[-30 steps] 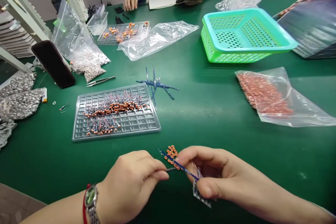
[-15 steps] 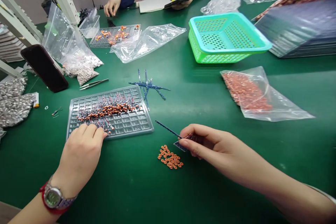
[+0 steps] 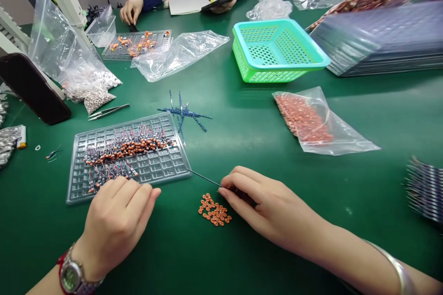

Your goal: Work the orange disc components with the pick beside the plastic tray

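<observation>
My left hand (image 3: 119, 216) is closed, its fingers curled under at the front edge of a clear plastic tray (image 3: 169, 166). What it holds, if anything, is hidden. Small wired parts with orange ends (image 3: 128, 147) lie in rows across this tray. Between the thumb and fingers of my right hand (image 3: 263, 198) is a thin dark blue strip (image 3: 204, 178), which points left toward the tray's corner. Just left of that hand, small orange rings (image 3: 214, 211) lie loose on the green table. Beyond the tray, several similar blue strips (image 3: 185, 112) lie crossed.
Tweezers (image 3: 109, 111) and a propped phone (image 3: 32, 87) are at left. A bag of orange rings (image 3: 304, 117) and a green basket (image 3: 247, 67) stand farther back. Stacked trays (image 3: 387, 55) occupy the back right; dark strips (image 3: 427, 189) sit at the right edge. A co-worker's hand (image 3: 131, 10) is across the table.
My left hand has drawn back from the parts in the tray, toward me and to the right. My right hand has tilted the blue strip flatter. The view has swung to the right.
</observation>
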Demonstrator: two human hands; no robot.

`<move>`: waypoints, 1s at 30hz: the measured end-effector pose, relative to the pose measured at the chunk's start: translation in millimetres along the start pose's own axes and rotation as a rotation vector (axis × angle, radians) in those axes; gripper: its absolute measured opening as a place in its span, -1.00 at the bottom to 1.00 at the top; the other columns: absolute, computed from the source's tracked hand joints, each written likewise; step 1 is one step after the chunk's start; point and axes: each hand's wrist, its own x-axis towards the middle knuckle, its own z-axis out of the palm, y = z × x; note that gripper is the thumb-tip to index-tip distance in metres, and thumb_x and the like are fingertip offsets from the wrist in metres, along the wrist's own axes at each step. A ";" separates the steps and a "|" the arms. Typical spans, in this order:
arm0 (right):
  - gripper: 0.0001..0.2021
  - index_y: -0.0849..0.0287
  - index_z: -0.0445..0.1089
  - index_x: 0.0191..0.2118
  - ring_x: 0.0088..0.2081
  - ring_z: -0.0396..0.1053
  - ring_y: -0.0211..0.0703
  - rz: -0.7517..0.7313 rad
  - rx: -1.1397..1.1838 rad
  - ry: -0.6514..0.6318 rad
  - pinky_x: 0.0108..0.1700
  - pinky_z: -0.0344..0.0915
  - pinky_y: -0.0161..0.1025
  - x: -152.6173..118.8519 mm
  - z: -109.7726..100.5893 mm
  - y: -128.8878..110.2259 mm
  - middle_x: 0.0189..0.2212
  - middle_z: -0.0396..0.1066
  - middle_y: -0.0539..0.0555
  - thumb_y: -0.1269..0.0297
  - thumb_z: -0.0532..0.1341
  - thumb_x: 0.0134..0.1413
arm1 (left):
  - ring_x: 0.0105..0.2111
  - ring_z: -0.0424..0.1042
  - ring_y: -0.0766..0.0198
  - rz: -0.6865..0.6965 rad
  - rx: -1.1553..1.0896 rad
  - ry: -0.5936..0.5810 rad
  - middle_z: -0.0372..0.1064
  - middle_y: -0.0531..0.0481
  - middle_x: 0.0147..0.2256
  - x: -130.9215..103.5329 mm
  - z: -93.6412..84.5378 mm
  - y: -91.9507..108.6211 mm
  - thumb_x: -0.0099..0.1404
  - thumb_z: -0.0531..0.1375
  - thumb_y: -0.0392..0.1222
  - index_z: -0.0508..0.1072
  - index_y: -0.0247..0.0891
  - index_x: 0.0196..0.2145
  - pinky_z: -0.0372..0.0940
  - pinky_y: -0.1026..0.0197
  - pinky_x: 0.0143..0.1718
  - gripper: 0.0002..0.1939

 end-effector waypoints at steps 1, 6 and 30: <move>-0.83 0.11 0.26 -0.35 -0.53 0.27 -0.22 -0.001 0.024 -0.004 -0.49 0.22 -0.31 1.1 0.0 -1.0 -0.49 0.27 -0.01 0.42 0.03 0.27 | -0.49 0.25 0.27 0.016 -0.025 0.012 0.33 0.04 -0.52 -0.7 2.4 0.6 0.25 0.24 -0.34 0.43 -0.30 -0.38 0.16 0.15 -0.42 -0.95; -0.82 0.10 0.22 -0.39 -0.54 0.24 -0.23 0.001 0.092 -0.044 -0.52 0.20 -0.32 7.1 2.2 -4.4 -0.51 0.26 -0.02 0.44 0.03 0.26 | -0.49 0.25 0.29 0.042 -0.098 0.022 0.35 0.04 -0.51 -5.1 10.0 -1.3 0.22 0.26 -0.38 0.42 -0.31 -0.33 0.17 0.15 -0.41 -0.93; -0.83 0.10 0.23 -0.35 -0.51 0.25 -0.23 0.013 0.109 -0.009 -0.48 0.21 -0.29 10.6 10.6 -4.2 -0.50 0.26 -0.01 0.43 0.04 0.29 | -0.49 0.25 0.29 0.029 -0.148 0.010 0.36 0.03 -0.51 -6.7 10.1 -2.7 0.20 0.28 -0.39 0.42 -0.31 -0.32 0.18 0.15 -0.42 -0.90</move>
